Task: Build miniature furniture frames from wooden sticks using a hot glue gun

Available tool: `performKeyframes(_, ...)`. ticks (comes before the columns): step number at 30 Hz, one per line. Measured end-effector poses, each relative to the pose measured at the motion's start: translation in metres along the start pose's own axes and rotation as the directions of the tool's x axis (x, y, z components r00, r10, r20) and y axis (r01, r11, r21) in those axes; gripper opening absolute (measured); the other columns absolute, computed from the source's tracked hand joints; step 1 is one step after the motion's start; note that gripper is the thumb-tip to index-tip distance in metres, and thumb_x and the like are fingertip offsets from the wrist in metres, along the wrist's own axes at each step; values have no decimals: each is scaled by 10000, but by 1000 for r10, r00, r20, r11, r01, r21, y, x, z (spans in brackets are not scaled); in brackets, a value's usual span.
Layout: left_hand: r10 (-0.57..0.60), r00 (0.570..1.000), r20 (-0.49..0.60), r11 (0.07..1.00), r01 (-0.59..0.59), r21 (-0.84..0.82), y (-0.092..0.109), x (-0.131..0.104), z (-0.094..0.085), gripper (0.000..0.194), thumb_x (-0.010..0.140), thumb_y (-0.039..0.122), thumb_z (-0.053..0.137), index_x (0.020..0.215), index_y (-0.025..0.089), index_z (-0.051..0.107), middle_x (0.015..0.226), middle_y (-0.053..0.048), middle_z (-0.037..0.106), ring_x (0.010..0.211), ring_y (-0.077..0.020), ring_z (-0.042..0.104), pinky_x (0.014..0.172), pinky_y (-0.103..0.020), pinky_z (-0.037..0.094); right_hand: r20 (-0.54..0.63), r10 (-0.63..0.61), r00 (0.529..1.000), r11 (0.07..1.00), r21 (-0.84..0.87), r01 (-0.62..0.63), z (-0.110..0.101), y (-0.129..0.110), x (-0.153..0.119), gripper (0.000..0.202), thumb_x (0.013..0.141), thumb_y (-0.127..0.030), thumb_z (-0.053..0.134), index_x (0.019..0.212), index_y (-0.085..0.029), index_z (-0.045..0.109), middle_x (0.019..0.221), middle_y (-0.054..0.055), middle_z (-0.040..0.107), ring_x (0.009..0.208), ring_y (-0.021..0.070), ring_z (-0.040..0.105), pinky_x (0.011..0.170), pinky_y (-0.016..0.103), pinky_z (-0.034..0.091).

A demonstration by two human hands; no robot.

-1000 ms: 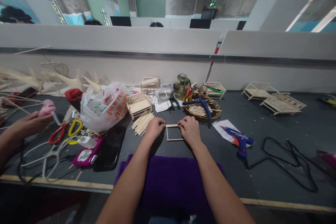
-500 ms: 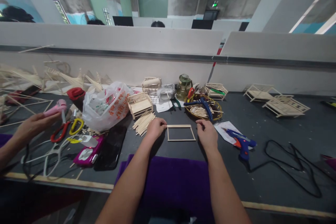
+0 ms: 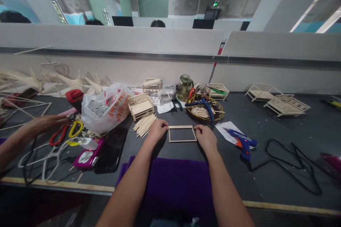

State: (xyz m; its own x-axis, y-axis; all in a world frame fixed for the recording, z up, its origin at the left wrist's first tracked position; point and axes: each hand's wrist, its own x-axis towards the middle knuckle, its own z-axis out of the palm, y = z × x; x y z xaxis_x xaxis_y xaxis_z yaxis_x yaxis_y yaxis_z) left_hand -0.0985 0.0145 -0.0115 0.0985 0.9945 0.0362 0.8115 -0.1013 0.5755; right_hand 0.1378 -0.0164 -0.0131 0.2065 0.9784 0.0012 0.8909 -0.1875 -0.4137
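A small rectangular wooden stick frame (image 3: pixel 181 127) lies flat on the dark table, its long sides running left to right. My left hand (image 3: pixel 157 130) has its thumb and fingertips pinched at the frame's upper left corner. At the upper right corner my right hand (image 3: pixel 206 137) does the same, fingers curled. The top edge looks thicker than the other sides. Beside my left hand rests a loose pile of thin wooden sticks (image 3: pixel 144 124). A blue glue gun (image 3: pixel 244 144) lies on white paper (image 3: pixel 223 132) to the right of my right hand.
Behind the frame stands a wicker basket (image 3: pixel 220 114) with sticks and blue-handled pliers. Small stick-built furniture (image 3: pixel 286 105) sits at the back right. Leftward are a plastic bag (image 3: pixel 106 108), a black phone (image 3: pixel 111 150), scissors (image 3: pixel 59 135) and a co-worker's hand (image 3: pixel 42 126). A cord (image 3: pixel 298 170) loops at right.
My right hand has moved left from beside the frame to its upper right corner. My left hand stays at the other corner. The co-worker's hand has lowered the pink tool.
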Motion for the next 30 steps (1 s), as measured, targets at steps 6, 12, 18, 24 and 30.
performKeyframes(6, 7, 1000, 3, 1000, -7, 16, 2, -1, -2, 136, 756, 233, 648, 855, 213, 739, 853, -27, 723, 780, -161, 607, 667, -248, 390, -13, -28, 1000, 1000, 1, 28, 1, 0, -1, 292, 870, -227, 439, 994, -269, 699, 1035, 40, 673, 973, 178, 604, 776, 256, 407)
performKeyframes(12, 11, 1000, -7, 1000, -11, 17, 2, -1, -1, 131, 754, 231, 651, 853, 212, 735, 866, -30, 719, 799, -166, 607, 675, -251, 392, -12, -33, 999, 999, 7, 33, 0, -1, -2, 300, 868, -227, 432, 995, -277, 699, 1029, 40, 666, 973, 187, 599, 762, 266, 406)
performKeyframes(18, 10, 1000, -6, 1000, -10, 5, 2, 0, -1, 127, 748, 230, 658, 846, 204, 734, 862, -33, 722, 794, -166, 613, 669, -249, 393, -5, -36, 999, 999, 2, 36, 1, 0, -2, 305, 870, -234, 426, 999, -278, 699, 1021, 40, 665, 959, 192, 600, 745, 272, 395)
performKeyframes(24, -23, 999, 40, 993, 27, -118, -6, 2, -5, 165, 750, 191, 643, 887, 180, 734, 864, -35, 733, 776, -155, 630, 676, -236, 416, -10, -25, 1000, 1000, 12, 26, -1, -1, -3, 315, 871, -226, 422, 1024, -273, 693, 1041, 40, 667, 966, 188, 601, 756, 267, 396)
performKeyframes(30, -7, 1000, 21, 996, 9, -91, -6, 3, -5, 157, 735, 206, 658, 870, 189, 737, 839, -28, 731, 754, -151, 623, 657, -233, 406, -17, -29, 999, 1000, 7, 29, 1, -1, -2, 303, 878, -237, 431, 1015, -281, 697, 1028, 35, 666, 940, 179, 603, 740, 256, 393)
